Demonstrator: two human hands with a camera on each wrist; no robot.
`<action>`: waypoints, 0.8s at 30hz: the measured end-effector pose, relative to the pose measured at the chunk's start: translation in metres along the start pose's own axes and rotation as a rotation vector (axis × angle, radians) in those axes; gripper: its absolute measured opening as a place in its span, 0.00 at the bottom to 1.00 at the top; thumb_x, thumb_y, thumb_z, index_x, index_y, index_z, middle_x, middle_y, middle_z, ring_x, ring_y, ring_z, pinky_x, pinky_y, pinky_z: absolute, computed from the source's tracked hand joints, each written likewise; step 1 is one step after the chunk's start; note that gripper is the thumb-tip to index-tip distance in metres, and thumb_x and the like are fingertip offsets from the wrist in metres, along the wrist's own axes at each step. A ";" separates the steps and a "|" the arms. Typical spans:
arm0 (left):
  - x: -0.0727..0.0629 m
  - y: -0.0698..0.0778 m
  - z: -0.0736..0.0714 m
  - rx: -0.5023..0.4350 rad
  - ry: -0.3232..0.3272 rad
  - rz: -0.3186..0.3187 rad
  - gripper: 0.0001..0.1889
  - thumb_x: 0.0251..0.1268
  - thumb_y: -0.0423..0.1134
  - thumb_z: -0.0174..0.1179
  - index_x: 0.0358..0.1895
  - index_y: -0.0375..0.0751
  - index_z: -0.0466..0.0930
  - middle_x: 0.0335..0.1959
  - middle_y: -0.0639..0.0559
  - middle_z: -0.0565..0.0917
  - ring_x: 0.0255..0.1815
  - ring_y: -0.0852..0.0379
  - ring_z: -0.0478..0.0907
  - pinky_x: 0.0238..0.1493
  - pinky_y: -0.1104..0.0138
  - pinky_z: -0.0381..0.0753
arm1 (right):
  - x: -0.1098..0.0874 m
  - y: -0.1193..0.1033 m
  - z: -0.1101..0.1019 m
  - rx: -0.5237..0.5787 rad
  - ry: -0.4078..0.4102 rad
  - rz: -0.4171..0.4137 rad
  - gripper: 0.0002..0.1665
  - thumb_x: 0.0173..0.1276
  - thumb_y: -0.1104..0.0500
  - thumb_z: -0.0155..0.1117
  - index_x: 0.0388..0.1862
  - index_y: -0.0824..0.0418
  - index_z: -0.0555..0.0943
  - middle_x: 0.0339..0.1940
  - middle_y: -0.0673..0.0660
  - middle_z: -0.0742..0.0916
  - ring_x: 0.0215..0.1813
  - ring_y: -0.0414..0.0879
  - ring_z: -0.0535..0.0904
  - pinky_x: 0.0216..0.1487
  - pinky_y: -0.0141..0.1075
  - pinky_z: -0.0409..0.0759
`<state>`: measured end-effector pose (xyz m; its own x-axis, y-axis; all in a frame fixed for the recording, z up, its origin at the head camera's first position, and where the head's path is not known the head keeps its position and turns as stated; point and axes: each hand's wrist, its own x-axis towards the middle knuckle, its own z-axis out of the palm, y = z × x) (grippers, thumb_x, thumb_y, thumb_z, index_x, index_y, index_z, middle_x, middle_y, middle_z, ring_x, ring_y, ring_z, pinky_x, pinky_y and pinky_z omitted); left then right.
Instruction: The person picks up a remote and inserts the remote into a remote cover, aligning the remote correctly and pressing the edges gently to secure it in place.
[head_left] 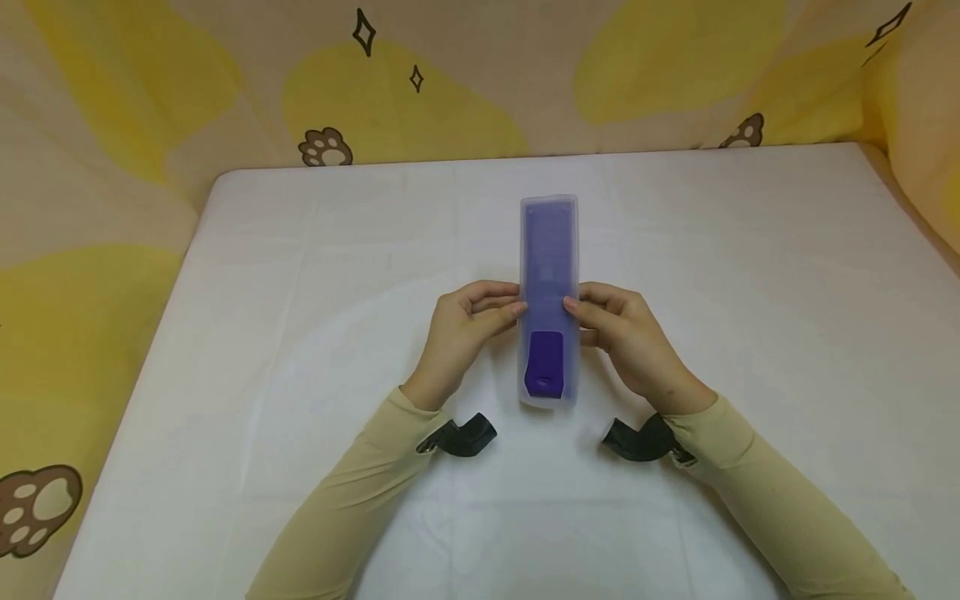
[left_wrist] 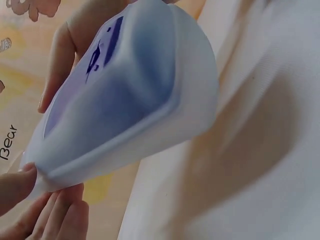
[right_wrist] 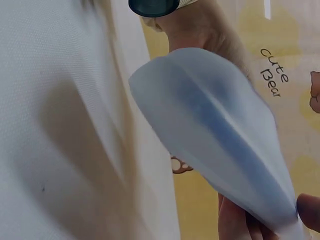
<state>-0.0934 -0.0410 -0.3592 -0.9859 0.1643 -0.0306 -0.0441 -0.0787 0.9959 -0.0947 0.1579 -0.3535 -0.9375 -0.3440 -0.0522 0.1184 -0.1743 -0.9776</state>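
Note:
A long, narrow, frosted plastic case (head_left: 549, 267) with a blue-violet tint is held upright lengthwise over the white table. A dark purple patch (head_left: 545, 364) with small markings lies near its close end. My left hand (head_left: 461, 337) pinches the left long side, thumb at the upper edge, other fingers partly hidden beneath. On the opposite side my right hand (head_left: 630, 337) grips it likewise, its thumb on the top face. Both wrist views show the rounded close end of the case (left_wrist: 120, 105) raised, with a shadow on the cloth below.
White cloth covers the table (head_left: 360, 250). A yellow and beige curtain (head_left: 465, 100) with paw prints stands along its far and left sides. Dark curved wrist mounts (head_left: 470, 435) stick out from both sleeves.

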 end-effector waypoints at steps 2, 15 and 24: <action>0.000 0.000 0.000 0.011 0.008 0.003 0.13 0.59 0.29 0.63 0.47 0.27 0.79 0.41 0.38 0.84 0.42 0.55 0.82 0.46 0.63 0.81 | 0.000 0.000 0.000 0.029 -0.010 -0.019 0.11 0.72 0.67 0.49 0.41 0.63 0.81 0.36 0.53 0.87 0.40 0.44 0.84 0.42 0.37 0.82; 0.000 0.003 0.000 0.099 0.030 -0.004 0.11 0.59 0.29 0.63 0.43 0.26 0.82 0.39 0.39 0.85 0.36 0.55 0.83 0.41 0.64 0.83 | 0.000 0.002 0.001 0.024 0.011 -0.050 0.13 0.71 0.68 0.50 0.39 0.58 0.82 0.35 0.52 0.86 0.40 0.43 0.82 0.43 0.37 0.82; -0.003 0.002 0.004 0.141 -0.065 -0.083 0.18 0.60 0.38 0.64 0.51 0.30 0.79 0.42 0.42 0.85 0.43 0.54 0.83 0.45 0.65 0.81 | -0.003 0.007 0.008 -0.161 0.113 -0.047 0.11 0.66 0.66 0.60 0.45 0.71 0.78 0.37 0.52 0.85 0.41 0.44 0.82 0.44 0.37 0.81</action>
<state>-0.0899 -0.0377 -0.3564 -0.9670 0.2286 -0.1126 -0.0977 0.0754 0.9924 -0.0883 0.1504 -0.3584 -0.9726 -0.2317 -0.0198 0.0287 -0.0350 -0.9990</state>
